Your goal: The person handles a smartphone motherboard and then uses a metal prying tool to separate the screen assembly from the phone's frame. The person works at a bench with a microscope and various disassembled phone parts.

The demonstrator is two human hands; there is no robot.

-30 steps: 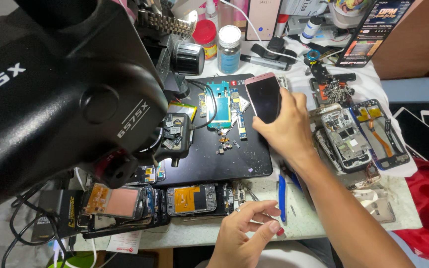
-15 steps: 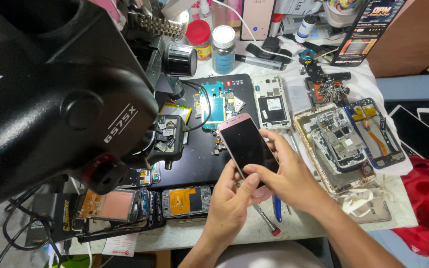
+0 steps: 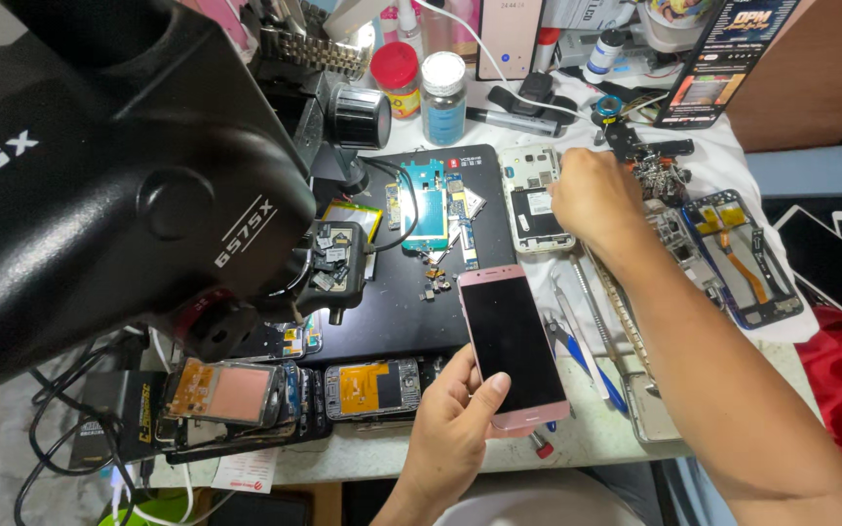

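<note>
Pink phone [image 3: 512, 343] in left hand [image 3: 452, 429] grip; right hand [image 3: 592, 195], grip unclear, by one white frame [image 3: 531, 199].

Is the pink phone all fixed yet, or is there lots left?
Not yet. Done: the pink phone looks closed up, screen dark. In hand: the left hand holds it while the right hand reaches among opened phones. Left: a circuit board and small parts lie loose on the black mat.

Two bare arms are seen. No sleeve is worn on either forearm. No ring, watch or glove is seen on the left hand [image 3: 455, 429] or the right hand [image 3: 592, 195]. The nails are kept short and plain.
</note>
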